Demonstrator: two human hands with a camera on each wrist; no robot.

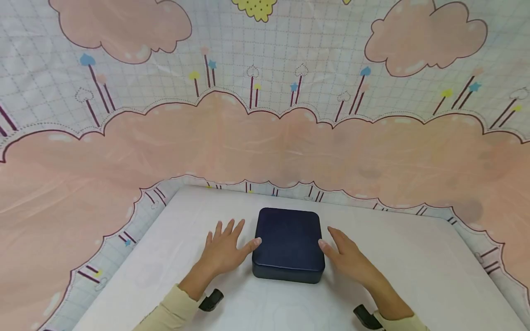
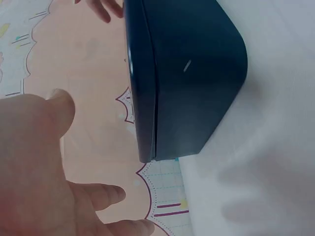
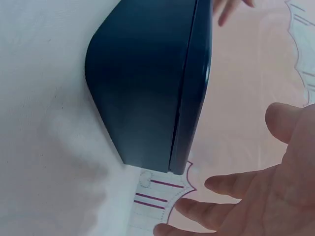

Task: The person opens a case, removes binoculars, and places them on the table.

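A dark navy box [image 1: 288, 241] with rounded corners and a lid lies flat on the white table. In both wrist views a thin seam runs between the lid and body of the box [image 2: 197, 83]. My left hand [image 1: 225, 250] is spread at its left side, the thumb tip overlapping the lid's left edge in the head view. On the other side my right hand [image 1: 349, 257] has its fingers extended, the thumb tip right at the lid's right edge. Nothing is held in either hand. The right wrist view shows the box's plain side [image 3: 142, 78] and relaxed fingers [image 3: 206, 214].
The white table [image 1: 414, 257] stretches out on both sides of the box. Behind it hangs a cloth [image 1: 265, 142] printed with pink clouds and a grid. Dark wrist cameras [image 1: 211, 300] are strapped below both hands.
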